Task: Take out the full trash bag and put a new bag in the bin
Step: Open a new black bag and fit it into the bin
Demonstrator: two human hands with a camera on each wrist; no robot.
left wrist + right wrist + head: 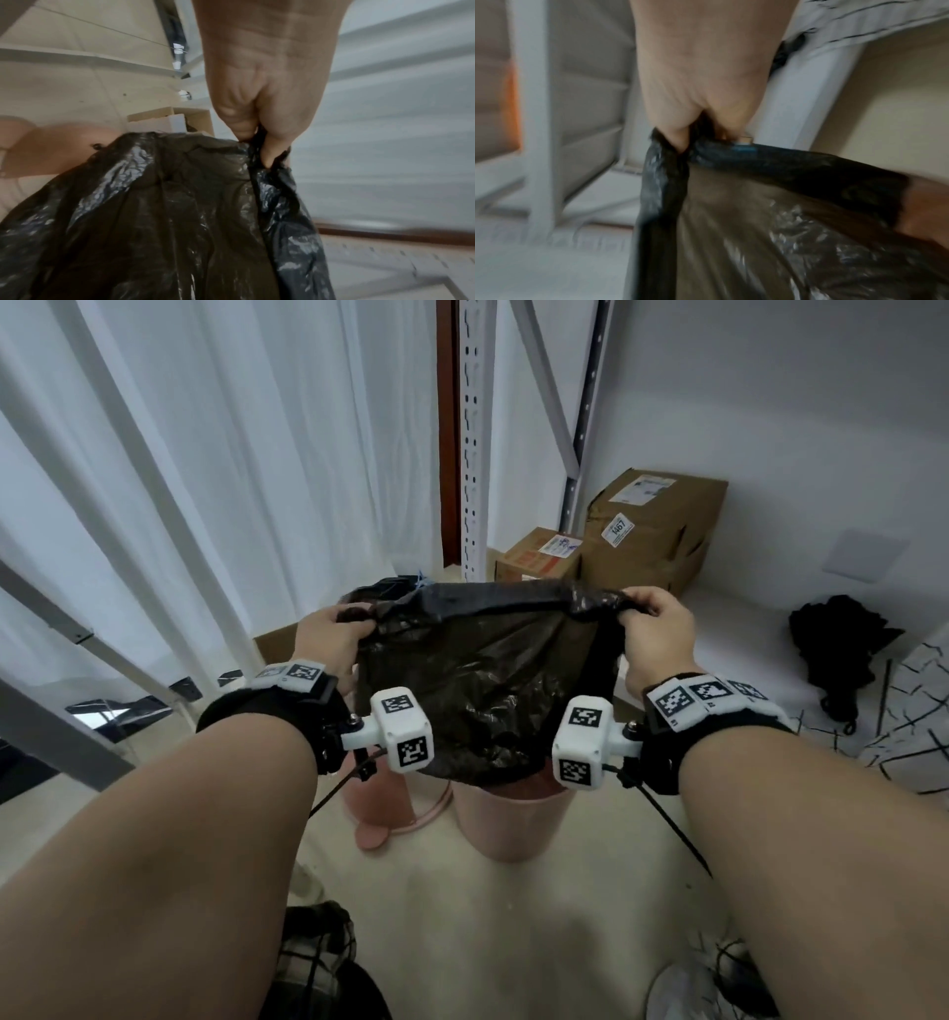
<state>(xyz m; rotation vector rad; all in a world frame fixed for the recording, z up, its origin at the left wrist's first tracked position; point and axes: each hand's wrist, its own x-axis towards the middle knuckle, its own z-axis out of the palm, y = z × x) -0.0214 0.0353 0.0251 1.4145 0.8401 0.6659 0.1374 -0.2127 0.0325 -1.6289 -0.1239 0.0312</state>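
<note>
Hands raised apart, left hand (328, 634), right hand (655, 634), gripping black bag (477, 680)

The trash bag (482, 670) is glossy black, thin enough to look brownish where light passes through. Just below the bag the bin (508, 824) is pale pink, and beside the bin to the left a second pink piece (377, 806) matches it. Behind the bag the cardboard boxes (652, 531) are brown with white labels, the curtain (205, 480) left of it is white, and the cloth (914, 711) to its right is white with thin black lines.
</note>
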